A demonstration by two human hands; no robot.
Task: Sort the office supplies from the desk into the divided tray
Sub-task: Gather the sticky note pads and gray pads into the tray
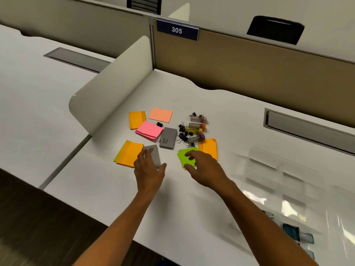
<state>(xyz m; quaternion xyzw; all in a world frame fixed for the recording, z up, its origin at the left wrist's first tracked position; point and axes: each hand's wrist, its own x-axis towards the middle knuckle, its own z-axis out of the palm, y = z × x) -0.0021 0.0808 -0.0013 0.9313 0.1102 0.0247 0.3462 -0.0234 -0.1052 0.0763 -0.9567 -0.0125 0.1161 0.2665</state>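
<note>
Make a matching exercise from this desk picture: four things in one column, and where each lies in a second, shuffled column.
Things:
1. green notes
2. grey case
3. peach note
4. binder clips

Places:
A. farthest from the person
B. under the right hand
C. left of the tubes
D. right of the pink notes

Pairs: 1-B, 2-D, 3-A, 4-C

White laminate desk (192, 198); tan fabric partition (249, 62) behind it with blue "305" plate (177, 30); curved white divider (115, 89) left; dark wood-grain floor (38, 217) near-left.
</note>
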